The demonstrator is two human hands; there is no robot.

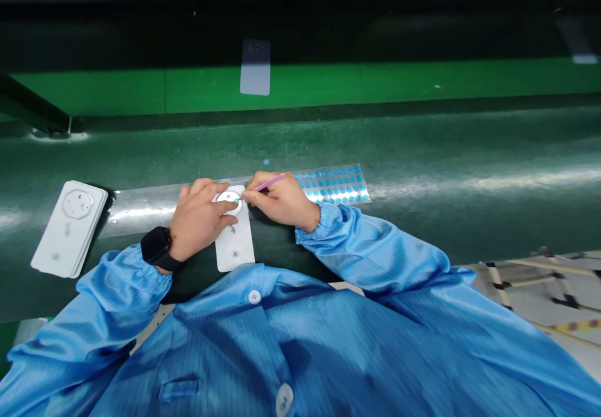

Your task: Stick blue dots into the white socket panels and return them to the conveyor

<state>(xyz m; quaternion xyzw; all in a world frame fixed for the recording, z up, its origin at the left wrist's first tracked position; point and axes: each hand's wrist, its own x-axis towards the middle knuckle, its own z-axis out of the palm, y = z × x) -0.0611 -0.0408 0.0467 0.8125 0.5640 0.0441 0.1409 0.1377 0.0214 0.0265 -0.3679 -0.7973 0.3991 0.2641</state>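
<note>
My right hand (pixel 282 201) is closed around a thin pink stick-like tool (pixel 271 183). The tool's tip points down at the ring-shaped area near the top of a white phone back panel (pixel 237 241); whether it is a pen or tweezers I cannot make out. Lying across the panel's upper left edge, my left hand (pixel 201 215) has its fingers apart, index finger and thumb resting on the panel. A small blue spot shows beside the index fingertip. Behind my right hand stretches a clear film sheet (pixel 145 210) with rows of round blue stickers (pixel 331 184).
A stack of similar white panels (pixel 68 229) stands at the left on the green table mat (pixel 422 216). Another pale panel (pixel 255 76) lies farther back, partly in shadow. One loose blue sticker (pixel 266 163) sits beyond the film. At the left a dark post (pixel 35 104) meets the table.
</note>
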